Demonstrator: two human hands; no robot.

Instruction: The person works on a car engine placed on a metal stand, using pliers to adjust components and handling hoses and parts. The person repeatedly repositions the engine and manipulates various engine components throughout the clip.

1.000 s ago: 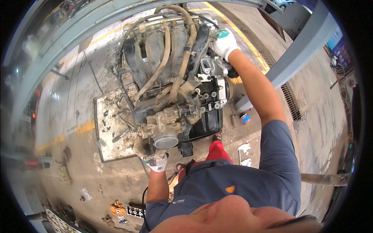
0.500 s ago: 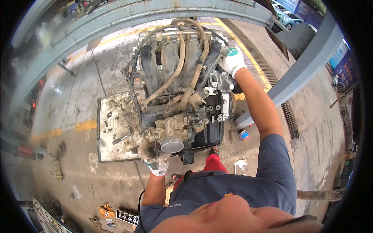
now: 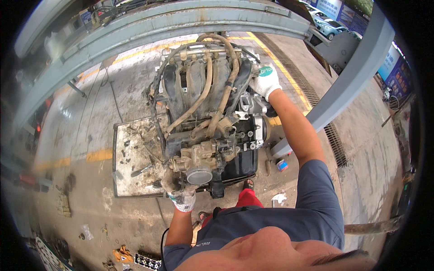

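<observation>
Between us and a grey steel beam (image 3: 190, 29), a grimy engine (image 3: 201, 113) is partly covering a stained white board (image 3: 128, 160); a slanting post (image 3: 337, 88) is standing at right. Well apart, our gloved left hand (image 3: 182, 198) is touching the engine's near left corner, our right hand (image 3: 265, 80) its far right; both are partly hiding, so we cannot tell their grip. Dusty hoses (image 3: 231, 80) are arching over black runners (image 3: 172, 83).

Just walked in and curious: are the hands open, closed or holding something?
Left hand: at the near end of the engine; open or closed, cannot tell.
Right hand: at its far right side; cannot tell, fingers partly hidden.
</observation>
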